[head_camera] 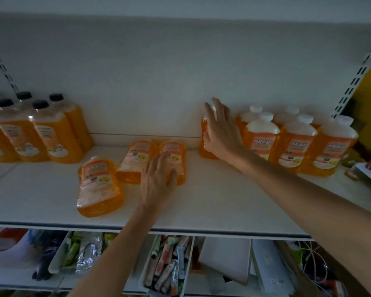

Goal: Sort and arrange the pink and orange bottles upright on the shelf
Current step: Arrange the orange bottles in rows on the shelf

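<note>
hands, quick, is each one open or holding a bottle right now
Left hand: open, fingers flat on a lying bottle.
Right hand: open, straight fingers against an upright bottle.

Both arms outstretched; left hand (156, 179) flat, right hand (221, 131) fingers (210, 115) spread.
</note>
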